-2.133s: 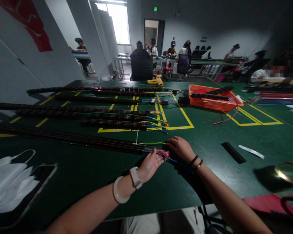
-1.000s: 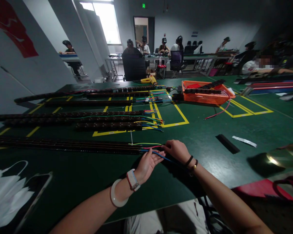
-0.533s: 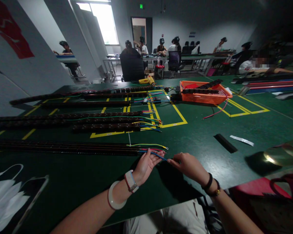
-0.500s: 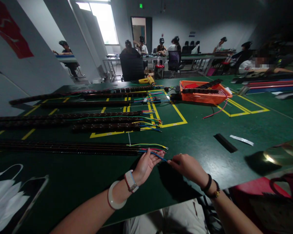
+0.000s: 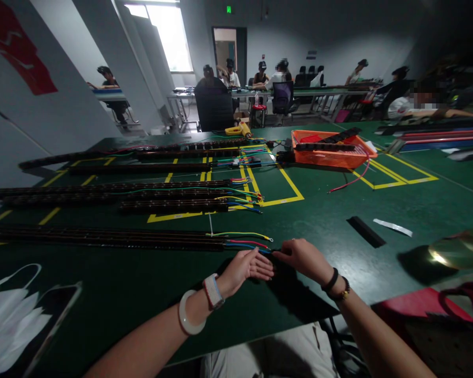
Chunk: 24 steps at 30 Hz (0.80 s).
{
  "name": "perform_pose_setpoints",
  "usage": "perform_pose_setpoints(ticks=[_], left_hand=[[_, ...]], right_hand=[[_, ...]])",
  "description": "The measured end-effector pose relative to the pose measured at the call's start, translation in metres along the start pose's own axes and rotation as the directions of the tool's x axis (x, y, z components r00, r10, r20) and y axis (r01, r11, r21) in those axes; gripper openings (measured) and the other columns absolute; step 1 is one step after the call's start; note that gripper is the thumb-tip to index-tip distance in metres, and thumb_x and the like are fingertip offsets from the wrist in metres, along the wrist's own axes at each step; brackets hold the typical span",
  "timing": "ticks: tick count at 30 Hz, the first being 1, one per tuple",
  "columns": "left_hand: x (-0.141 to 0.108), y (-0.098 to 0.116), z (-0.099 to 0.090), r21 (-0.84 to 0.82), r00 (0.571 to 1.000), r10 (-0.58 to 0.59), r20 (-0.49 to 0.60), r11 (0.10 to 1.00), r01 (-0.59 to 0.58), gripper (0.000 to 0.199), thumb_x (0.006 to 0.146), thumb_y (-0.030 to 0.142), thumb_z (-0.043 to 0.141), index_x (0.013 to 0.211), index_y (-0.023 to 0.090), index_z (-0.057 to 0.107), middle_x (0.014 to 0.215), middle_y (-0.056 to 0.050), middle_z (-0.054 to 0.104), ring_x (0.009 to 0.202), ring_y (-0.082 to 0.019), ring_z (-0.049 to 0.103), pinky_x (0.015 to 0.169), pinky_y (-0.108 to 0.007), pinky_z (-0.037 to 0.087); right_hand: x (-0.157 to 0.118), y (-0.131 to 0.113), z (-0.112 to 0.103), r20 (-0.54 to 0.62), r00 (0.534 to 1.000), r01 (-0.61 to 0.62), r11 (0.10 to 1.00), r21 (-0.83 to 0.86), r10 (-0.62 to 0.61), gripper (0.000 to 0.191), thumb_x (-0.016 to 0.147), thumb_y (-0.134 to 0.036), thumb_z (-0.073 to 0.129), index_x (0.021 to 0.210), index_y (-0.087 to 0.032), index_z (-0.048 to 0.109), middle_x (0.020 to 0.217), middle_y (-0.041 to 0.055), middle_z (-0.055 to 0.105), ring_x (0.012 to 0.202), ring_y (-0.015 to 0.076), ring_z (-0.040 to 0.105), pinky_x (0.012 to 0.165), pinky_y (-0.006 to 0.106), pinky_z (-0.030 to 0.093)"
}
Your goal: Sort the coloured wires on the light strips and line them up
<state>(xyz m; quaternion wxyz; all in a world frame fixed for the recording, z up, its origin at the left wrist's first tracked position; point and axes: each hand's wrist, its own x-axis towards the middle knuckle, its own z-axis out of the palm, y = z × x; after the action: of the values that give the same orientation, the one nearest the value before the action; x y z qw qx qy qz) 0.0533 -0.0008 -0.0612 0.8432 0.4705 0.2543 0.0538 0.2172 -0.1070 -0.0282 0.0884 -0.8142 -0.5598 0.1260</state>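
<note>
A long black wiring harness [image 5: 142, 241] lies across the near table, with a green-yellow wire [image 5: 242, 234], a red wire [image 5: 246, 242] and a blue wire [image 5: 236, 248] coming out of its right end. The green-yellow wire ends in a ring terminal. My right hand [image 5: 302, 258] pinches the tip of the blue wire, hiding the very end under the fingers. Just below that wire my left hand [image 5: 249, 269] is turned palm up, fingers stretched out, gripping nothing.
Several more black harnesses [image 5: 173, 205] lie behind, over yellow tape outlines [image 5: 281, 200]. An orange basket [image 5: 327, 159] and a yellow heat gun [image 5: 238, 129] are further back. A black strip [image 5: 366, 231] and white strip [image 5: 392, 227] lie at right. Co-workers sit in the background.
My left hand has come off the blue wire and moved slightly down and right, fingers straightening. My right hand has lifted a little, still pinching the wire's end.
</note>
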Motion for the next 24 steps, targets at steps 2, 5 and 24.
perform_pose_setpoints(ticks=[2,5,24], left_hand=[[-0.002,-0.001,0.002,0.096,0.999,-0.009,0.051,0.995,0.004,0.053,0.082,0.055,0.044,0.076,0.006,0.063,0.077,-0.019,0.069,0.065,-0.021,0.069,0.059,-0.025,0.055],[-0.003,-0.001,0.004,0.156,0.996,-0.020,0.088,0.988,0.006,0.053,0.079,0.058,0.045,0.072,0.008,0.062,0.071,-0.016,0.070,0.061,-0.020,0.068,0.054,-0.024,0.054],[-0.003,-0.004,0.002,0.286,0.979,-0.074,0.188,0.958,0.018,0.055,0.077,0.063,0.040,0.065,0.012,0.057,0.051,-0.008,0.064,0.042,-0.013,0.060,0.038,-0.015,0.042]], right_hand=[[0.001,0.000,0.004,0.025,1.000,-0.001,1.000,0.009,0.001,0.035,0.085,-0.046,0.050,0.068,-0.018,0.065,0.063,0.0028,0.063,0.055,0.0114,0.050,0.050,0.024,0.023],[0.001,-0.001,0.012,0.070,0.997,0.008,1.000,0.002,-0.008,0.037,0.085,-0.046,0.049,0.066,-0.018,0.065,0.061,0.0029,0.062,0.051,0.0108,0.048,0.048,0.024,0.022],[0.012,0.020,-0.038,0.159,0.982,0.101,0.994,0.038,-0.105,0.036,0.078,-0.053,0.058,0.089,-0.021,0.070,0.076,0.0042,0.067,0.067,0.0163,0.060,0.056,0.025,0.036]])
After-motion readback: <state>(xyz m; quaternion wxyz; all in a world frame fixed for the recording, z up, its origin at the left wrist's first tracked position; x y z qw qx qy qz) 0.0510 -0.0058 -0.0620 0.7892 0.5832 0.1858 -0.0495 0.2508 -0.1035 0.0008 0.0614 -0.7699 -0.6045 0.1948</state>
